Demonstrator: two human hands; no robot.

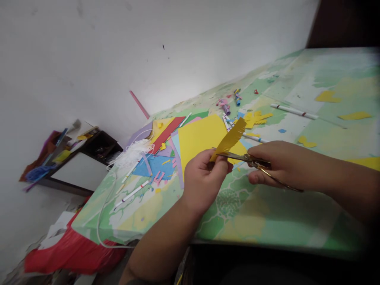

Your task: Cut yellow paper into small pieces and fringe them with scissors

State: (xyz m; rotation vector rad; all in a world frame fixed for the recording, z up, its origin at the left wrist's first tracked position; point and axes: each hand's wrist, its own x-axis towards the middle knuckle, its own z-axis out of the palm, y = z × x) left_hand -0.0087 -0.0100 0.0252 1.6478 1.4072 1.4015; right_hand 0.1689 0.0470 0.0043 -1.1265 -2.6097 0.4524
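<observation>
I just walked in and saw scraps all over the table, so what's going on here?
A person's left hand holds up a fringed yellow strip. Their right hand grips gold-handled scissors, blades at the strip's lower part. On the patterned tablecloth lie a yellow sheet, tangled white string, pens and yellow scraps.

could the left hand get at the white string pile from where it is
Probably yes: only flat coloured paper seems to lie between the left hand and the white string pile, though it would likely have to release the yellow fringed strip.
</observation>
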